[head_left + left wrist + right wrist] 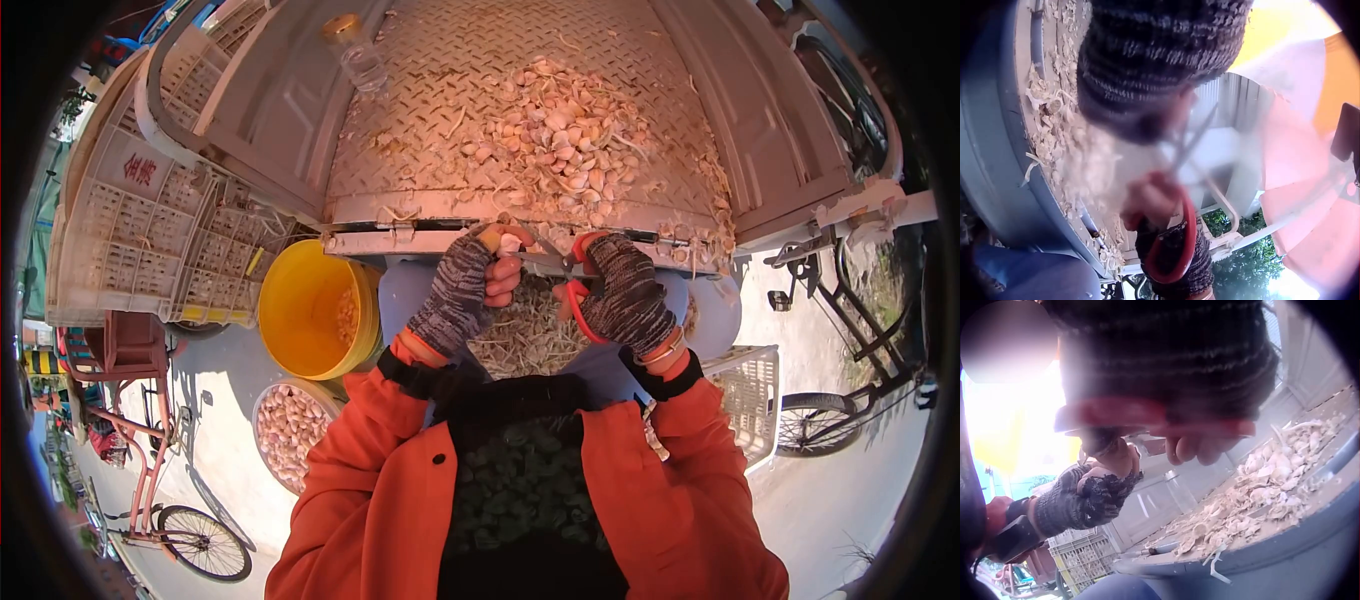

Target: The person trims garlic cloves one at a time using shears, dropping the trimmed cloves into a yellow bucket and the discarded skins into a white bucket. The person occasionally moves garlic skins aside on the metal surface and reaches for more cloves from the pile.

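The left hand [462,285] pinches a garlic bulb [509,243] at its fingertips, and just right of it the right hand [622,292] grips red-handled scissors [566,272] whose blades touch the bulb. Beyond both hands a garlic heap [565,135] and a plastic bottle [356,52] lie on the truck bed [420,110]. Left of the left hand stand a yellow bucket [300,300] and a crate [140,230] with red characters too small to read.

Both hands, left hand [462,290] and right hand [622,295], wear knitted, fuzzy grey-flecked gloves. Scissors [566,275] have dull metal blades and glossy red plastic handles. Garlic pile [560,130] looks papery and dry on a matt, rough checker-plate metal bed [440,120]. Yellow bucket [300,300] is smooth plastic, and the jacket sleeve [350,470] is matt orange cloth.
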`<action>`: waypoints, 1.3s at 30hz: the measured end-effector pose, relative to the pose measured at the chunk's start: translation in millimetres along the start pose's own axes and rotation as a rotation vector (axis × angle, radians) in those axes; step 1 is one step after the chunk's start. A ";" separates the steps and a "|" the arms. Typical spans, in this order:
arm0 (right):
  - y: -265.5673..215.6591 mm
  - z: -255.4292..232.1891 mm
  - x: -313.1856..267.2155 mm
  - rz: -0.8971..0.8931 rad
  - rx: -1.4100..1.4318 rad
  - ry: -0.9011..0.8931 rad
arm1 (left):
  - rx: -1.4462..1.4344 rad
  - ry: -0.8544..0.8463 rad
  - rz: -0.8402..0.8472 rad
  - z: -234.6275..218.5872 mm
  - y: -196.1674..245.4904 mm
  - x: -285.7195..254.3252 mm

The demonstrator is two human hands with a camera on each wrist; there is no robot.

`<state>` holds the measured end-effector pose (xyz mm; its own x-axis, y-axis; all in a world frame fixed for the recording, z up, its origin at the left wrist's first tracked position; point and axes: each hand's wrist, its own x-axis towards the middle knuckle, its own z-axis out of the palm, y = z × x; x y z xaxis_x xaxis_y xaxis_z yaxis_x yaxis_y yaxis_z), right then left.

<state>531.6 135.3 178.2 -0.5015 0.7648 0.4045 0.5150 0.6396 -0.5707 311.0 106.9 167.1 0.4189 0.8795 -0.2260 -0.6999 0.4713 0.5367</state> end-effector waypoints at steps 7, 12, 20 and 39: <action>-8.0 6.7 -1.5 -0.043 -0.124 -0.003 | -0.089 0.152 0.050 5.3 -15.2 2.9; -3.5 18.9 -11.0 0.092 0.050 0.010 | -0.262 0.139 -0.021 -0.4 -23.3 8.9; -5.0 30.4 -15.7 0.137 0.108 0.040 | -0.204 0.033 0.056 -3.5 -30.8 15.7; 7.9 51.7 -28.1 0.981 1.349 -0.095 | -0.354 -0.149 0.111 -41.2 -28.0 20.1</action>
<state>513.8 114.8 125.4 -0.4362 0.7685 -0.4681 -0.2645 -0.6067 -0.7496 315.2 114.1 114.1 0.3902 0.9195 -0.0483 -0.8910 0.3903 0.2319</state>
